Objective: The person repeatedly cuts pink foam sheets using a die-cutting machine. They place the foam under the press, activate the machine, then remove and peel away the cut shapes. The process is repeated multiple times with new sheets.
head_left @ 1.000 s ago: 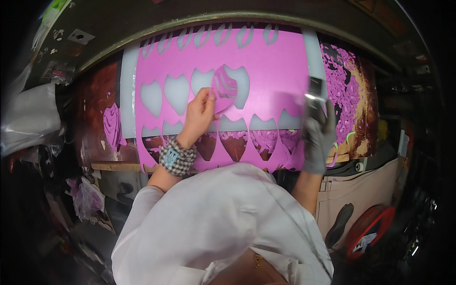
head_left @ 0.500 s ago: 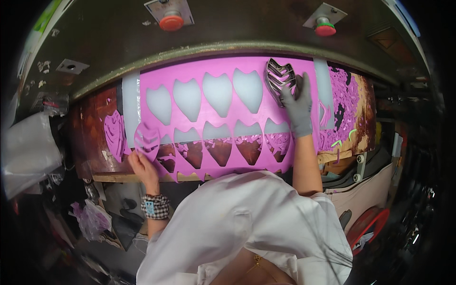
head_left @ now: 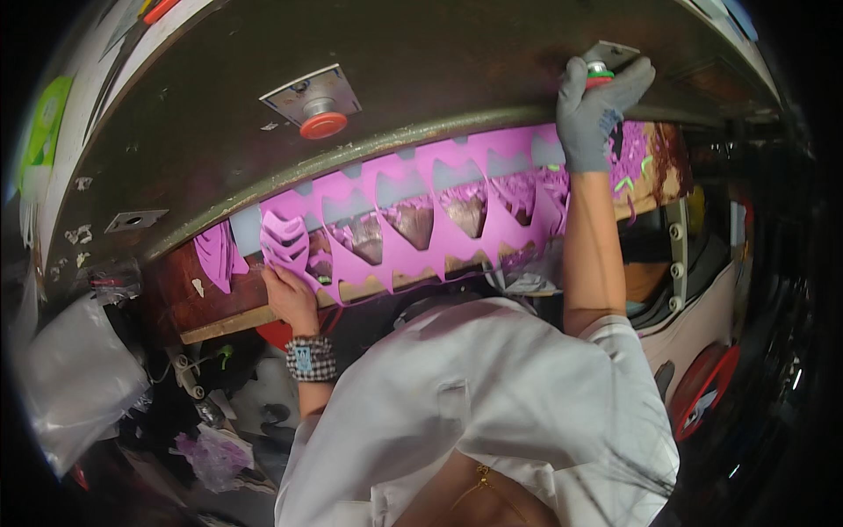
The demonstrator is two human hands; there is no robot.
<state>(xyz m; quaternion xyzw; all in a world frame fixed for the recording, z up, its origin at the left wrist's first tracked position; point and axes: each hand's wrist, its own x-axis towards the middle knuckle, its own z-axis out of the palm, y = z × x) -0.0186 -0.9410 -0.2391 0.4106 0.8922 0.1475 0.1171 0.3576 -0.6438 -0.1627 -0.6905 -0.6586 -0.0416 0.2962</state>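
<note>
My bare left hand (head_left: 292, 297) pinches the lower end of a purple slotted cut-out piece (head_left: 286, 235), shaped like a shield with curved slits. It is beside the left end of a purple sheet (head_left: 408, 255) full of pointed cut-out holes. My right hand (head_left: 590, 119), in a grey glove, is up at the right push button (head_left: 600, 81), thumb and fingers spread around its red head. The sheet lies partly over a pale board (head_left: 351, 207), its far part hidden under the dark machine front. The metal cutting die is not visible now.
A second red push button (head_left: 323, 126) sticks out of the dark machine panel (head_left: 457, 61). More slotted purple pieces (head_left: 218, 256) lie at the table's left end. Purple scraps (head_left: 634, 156) cover the right end. Clear plastic bags (head_left: 83, 378) hang at the left.
My right hand has left the metal die and moved up to the right button. My left hand still holds the purple piece. The view has shifted, and the machine front now hides more of the sheet.
</note>
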